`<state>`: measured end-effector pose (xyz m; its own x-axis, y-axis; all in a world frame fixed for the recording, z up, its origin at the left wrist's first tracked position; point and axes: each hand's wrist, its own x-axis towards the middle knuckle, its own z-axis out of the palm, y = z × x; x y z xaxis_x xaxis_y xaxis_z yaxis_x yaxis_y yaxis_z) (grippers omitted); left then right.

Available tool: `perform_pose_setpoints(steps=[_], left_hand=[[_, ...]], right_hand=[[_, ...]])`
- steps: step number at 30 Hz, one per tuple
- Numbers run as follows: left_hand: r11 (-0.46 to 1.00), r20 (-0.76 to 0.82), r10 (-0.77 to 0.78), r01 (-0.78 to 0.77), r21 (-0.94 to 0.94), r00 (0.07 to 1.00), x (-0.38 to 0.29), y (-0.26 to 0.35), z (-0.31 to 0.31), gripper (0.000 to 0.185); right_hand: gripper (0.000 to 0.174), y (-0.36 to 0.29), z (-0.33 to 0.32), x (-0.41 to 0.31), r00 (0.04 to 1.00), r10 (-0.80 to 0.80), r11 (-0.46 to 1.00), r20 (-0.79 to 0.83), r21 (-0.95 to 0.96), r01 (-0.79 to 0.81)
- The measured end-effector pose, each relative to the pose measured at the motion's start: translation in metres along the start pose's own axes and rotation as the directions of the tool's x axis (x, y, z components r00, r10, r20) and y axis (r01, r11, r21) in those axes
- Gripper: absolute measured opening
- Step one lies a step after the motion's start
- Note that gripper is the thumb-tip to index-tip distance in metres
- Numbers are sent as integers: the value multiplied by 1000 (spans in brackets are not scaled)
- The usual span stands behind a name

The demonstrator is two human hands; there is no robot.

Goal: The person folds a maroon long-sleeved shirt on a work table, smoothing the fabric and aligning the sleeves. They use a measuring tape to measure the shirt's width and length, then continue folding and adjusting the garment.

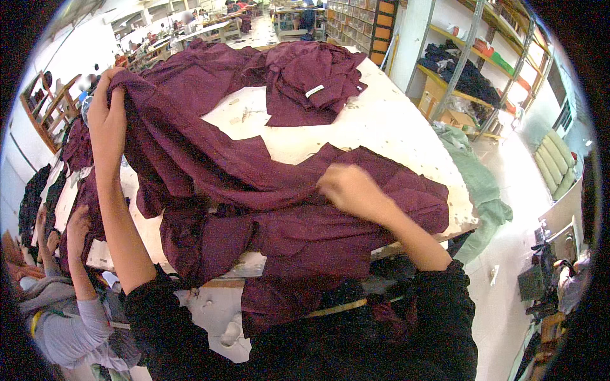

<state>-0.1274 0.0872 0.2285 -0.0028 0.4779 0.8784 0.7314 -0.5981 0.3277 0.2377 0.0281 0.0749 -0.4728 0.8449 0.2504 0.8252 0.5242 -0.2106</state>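
A maroon garment (228,166) stretches across the white table (395,114) in front of me, part of it hanging over the near edge. My left hand (107,105) grips one end and holds it up at the left, above the table. My right hand (350,188), blurred, is closed on the same cloth near the middle right; its fingertips are partly hidden. Beyond lies a bunched maroon garment (310,76) with a small white label (314,91). More crumpled maroon cloth (200,66) joins it at the far left.
A co-worker (71,328) in grey stands close at my left, hands over dark cloth. Green fabric (469,190) drapes off the table's right side. Metal shelving (464,57) with folded cloth and boxes rises at the right, near a padded chair (555,164). Distant workers sit at benches.
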Motion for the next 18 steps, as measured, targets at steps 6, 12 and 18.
perform_pose_setpoints(steps=[6, 12, 18], left_hand=[[938, 232, 183, -240, 248, 955, -33, -9, -24, 28], [984, 259, -34, 78, -162, 965, -55, -32, -35, 17], [966, 298, -156, 209, -155, 942, -49, -19, -4, 20]], right_hand=[[19, 91, -92, -54, 673, 273, 959, -688, 250, -134], [23, 79, -133, -120, 863, 390, 790, -322, 598, -134], [50, 75, -146, -116, 903, -52, 802, 426, 556, -216]])
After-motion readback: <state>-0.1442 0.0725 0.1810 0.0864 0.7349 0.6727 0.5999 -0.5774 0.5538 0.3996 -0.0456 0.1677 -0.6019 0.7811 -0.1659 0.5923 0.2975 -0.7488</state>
